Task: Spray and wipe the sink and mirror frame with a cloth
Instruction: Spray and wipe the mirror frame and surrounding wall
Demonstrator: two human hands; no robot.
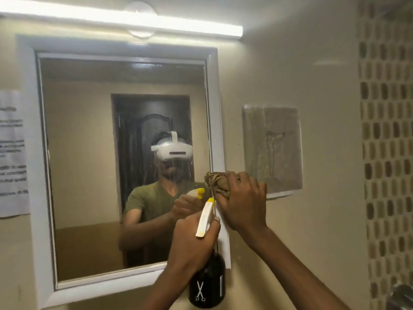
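A mirror in a white frame (215, 113) hangs on the beige wall. My right hand (243, 198) grips a bunched brown cloth (218, 183) and presses it against the frame's right side, low down. Just left of it, my left hand (192, 240) holds a dark spray bottle (206, 285) with a white and yellow trigger head (205, 217) pointing up at the frame. The sink is out of view.
A tube light (125, 17) runs above the mirror. A printed notice (12, 153) is stuck left of the mirror and a faded drawing sheet (272, 151) right of it. A mosaic tile strip (386, 153) runs down the far right, with a metal fitting (400, 296) at its bottom.
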